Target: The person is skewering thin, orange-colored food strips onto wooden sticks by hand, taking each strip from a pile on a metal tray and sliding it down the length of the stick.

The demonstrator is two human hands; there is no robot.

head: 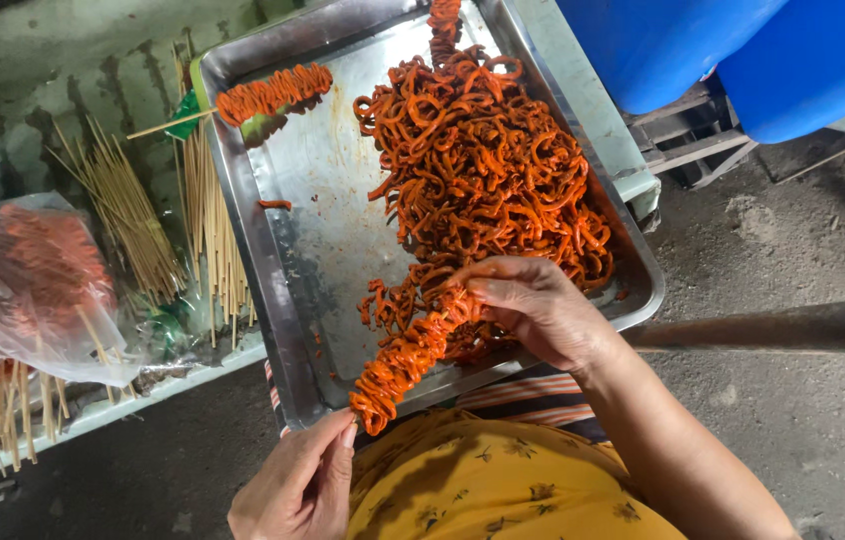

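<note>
I see soft, even daylight with weak shadows. The steel tray (328,180) throws pale glare near its centre, toward 11 o'clock. The plastic bag (28,285) at 9 o'clock looks smeared and soft.

The tray (283,290) is bare metal, dull-shiny and smeared with orange grease. The orange strips (488,170) look wet and glossy. The loose skewers (128,215) are pale matt wood. The bag (28,290) is thin, crinkled clear plastic. The ground (793,380) is rough grey concrete.
</note>
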